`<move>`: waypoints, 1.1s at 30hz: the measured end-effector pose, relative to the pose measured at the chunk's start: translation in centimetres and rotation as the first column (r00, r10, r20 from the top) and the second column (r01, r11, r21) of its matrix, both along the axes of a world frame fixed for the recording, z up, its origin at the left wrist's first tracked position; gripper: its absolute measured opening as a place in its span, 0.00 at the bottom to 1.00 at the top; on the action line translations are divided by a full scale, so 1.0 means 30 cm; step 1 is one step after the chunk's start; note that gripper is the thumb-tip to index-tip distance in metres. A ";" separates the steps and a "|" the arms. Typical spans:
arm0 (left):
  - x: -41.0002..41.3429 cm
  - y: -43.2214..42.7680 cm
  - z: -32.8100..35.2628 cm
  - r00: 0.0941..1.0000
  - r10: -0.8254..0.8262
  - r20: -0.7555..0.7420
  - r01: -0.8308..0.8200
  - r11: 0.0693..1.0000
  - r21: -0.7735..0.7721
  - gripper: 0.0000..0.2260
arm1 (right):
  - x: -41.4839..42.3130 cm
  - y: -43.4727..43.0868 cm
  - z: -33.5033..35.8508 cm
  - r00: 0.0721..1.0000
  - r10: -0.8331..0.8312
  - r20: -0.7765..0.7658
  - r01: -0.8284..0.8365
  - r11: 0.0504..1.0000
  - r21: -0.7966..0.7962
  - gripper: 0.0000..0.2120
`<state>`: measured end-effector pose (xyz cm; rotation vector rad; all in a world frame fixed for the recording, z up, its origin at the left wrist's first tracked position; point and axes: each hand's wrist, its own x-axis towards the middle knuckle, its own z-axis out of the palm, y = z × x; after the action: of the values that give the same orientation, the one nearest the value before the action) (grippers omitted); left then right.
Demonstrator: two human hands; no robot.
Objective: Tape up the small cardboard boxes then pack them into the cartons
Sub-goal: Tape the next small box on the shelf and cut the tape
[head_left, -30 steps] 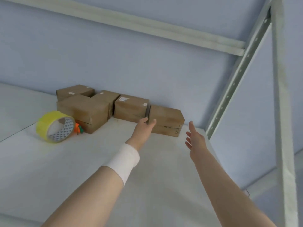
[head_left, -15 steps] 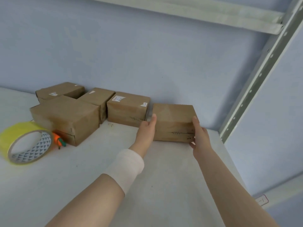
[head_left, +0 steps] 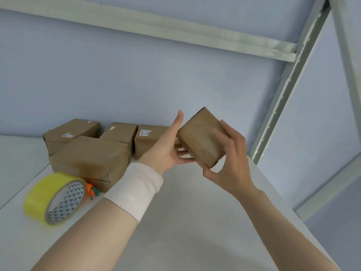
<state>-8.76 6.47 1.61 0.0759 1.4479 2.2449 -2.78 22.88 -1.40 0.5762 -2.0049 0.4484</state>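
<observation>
Your small box is up off the shelf, tilted with one corner pointing up and a broad brown face turned towards you. It sits between your two hands, right of centre and in front of the blue back wall.

Your left hand cradles its left side: the thumb stands straight up along the edge and the fingers reach in beneath the box. Your right hand grips the right side, with its fingers spread over the near face and the thumb hooked under the lower corner. Both hands are clamped on that one box, close together. A white wristband wraps your left wrist.

On the shelf behind your left hand is a labelled box, with three more boxes clustered to its left. The yellow tape roll stands on edge at the near left. A small orange item lies between it and the nearest box.

The shelf's right edge runs just beyond your right forearm, where a perforated metal upright rises. A crossbeam spans overhead. Bare white surface stretches under and between your forearms.
</observation>
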 end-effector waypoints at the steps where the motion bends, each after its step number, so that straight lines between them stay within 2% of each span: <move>1: 0.002 -0.033 0.012 0.999 -0.031 0.043 0.030 0.999 0.020 0.40 | 0.012 -0.023 -0.004 0.999 0.014 -0.050 -0.008 0.994 0.111 0.34; 3: 0.004 -0.090 0.013 0.994 -0.057 0.090 0.059 0.998 -0.028 0.39 | 0.029 -0.058 -0.015 0.996 0.037 -0.084 -0.012 0.957 0.289 0.34; 6: 0.015 -0.158 -0.022 0.994 -0.062 0.093 0.070 0.993 -0.090 0.32 | 0.051 -0.092 -0.031 0.996 0.046 -0.072 -0.010 0.901 0.435 0.36; 9: 0.030 -0.208 -0.059 0.993 -0.092 0.073 0.097 0.993 -0.069 0.31 | 0.073 -0.108 -0.045 0.998 0.033 -0.051 -0.003 0.866 0.499 0.37; 11: 0.044 -0.232 -0.077 0.995 -0.084 0.056 0.086 0.996 -0.024 0.28 | 0.090 -0.120 -0.053 0.998 0.061 -0.001 -0.053 0.879 0.475 0.41; 13: 0.064 -0.252 -0.093 0.997 -0.074 0.006 0.074 0.997 0.010 0.21 | 0.109 -0.139 -0.062 0.984 0.126 0.127 -0.161 0.933 0.323 0.52; 14: 0.077 -0.262 -0.099 0.997 -0.068 -0.037 0.069 0.997 0.016 0.18 | 0.120 -0.151 -0.063 0.965 0.169 0.200 -0.204 0.964 0.172 0.56; 15: 0.091 -0.272 -0.105 0.995 -0.055 -0.081 0.057 0.998 0.025 0.16 | 0.130 -0.166 -0.063 0.932 0.224 0.285 -0.220 0.974 -0.048 0.58; 16: 0.106 -0.282 -0.109 0.992 -0.035 -0.121 0.040 0.998 0.040 0.16 | 0.138 -0.180 -0.061 0.876 0.304 0.376 -0.193 0.933 -0.305 0.58; 17: 0.122 -0.289 -0.114 0.988 -0.014 -0.156 0.024 0.998 0.064 0.17 | 0.150 -0.194 -0.051 0.790 0.428 0.439 -0.128 0.816 -0.564 0.56; 18: 0.138 -0.294 -0.121 0.983 0.005 -0.185 0.011 0.996 0.084 0.21 | 0.153 -0.200 -0.045 0.681 0.563 0.468 -0.038 0.666 -0.745 0.53; 19: 0.152 -0.297 -0.132 0.977 0.015 -0.211 0.006 0.995 0.099 0.26 | 0.146 -0.192 -0.047 0.547 0.699 0.462 0.044 0.527 -0.849 0.50; 20: 0.165 -0.298 -0.143 0.971 0.017 -0.238 0.008 0.994 0.105 0.30 | 0.146 -0.181 -0.047 0.434 0.779 0.452 0.072 0.470 -0.880 0.44; 21: 0.178 -0.300 -0.152 0.965 0.014 -0.263 0.014 0.995 0.103 0.31 | 0.147 -0.176 -0.047 0.370 0.816 0.444 0.066 0.454 -0.888 0.37; 22: 0.189 -0.303 -0.158 0.958 0.006 -0.288 0.019 0.996 0.084 0.32 | 0.153 -0.178 -0.048 0.353 0.823 0.445 0.051 0.459 -0.887 0.31; 24: 0.211 -0.304 -0.160 0.949 -0.022 -0.315 0.023 1.000 -0.001 0.31 | 0.171 -0.181 -0.060 0.408 0.803 0.435 0.033 0.463 -0.886 0.30; 27: 0.243 -0.286 -0.164 0.949 0.026 -0.314 -0.063 0.992 -0.109 0.29 | 0.198 -0.188 -0.080 0.526 0.714 0.463 -0.012 0.551 -0.835 0.37; 29: 0.261 -0.273 -0.182 0.952 0.066 -0.300 -0.111 0.984 -0.137 0.24 | 0.210 -0.181 -0.099 0.515 0.727 0.454 -0.018 0.539 -0.842 0.37; 31: 0.284 -0.268 -0.206 0.960 0.016 -0.278 -0.066 0.983 -0.171 0.24 | 0.225 -0.171 -0.121 0.408 0.794 0.450 0.042 0.477 -0.878 0.31; 33: 0.307 -0.261 -0.225 0.974 -0.034 -0.225 -0.020 0.972 -0.232 0.29 | 0.244 -0.168 -0.141 0.284 0.837 0.468 0.180 0.433 -0.883 0.21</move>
<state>0.46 -1.37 -5.14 0.2698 1.8196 2.0969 4.53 17.82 -5.62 0.1173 -2.1374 2.4829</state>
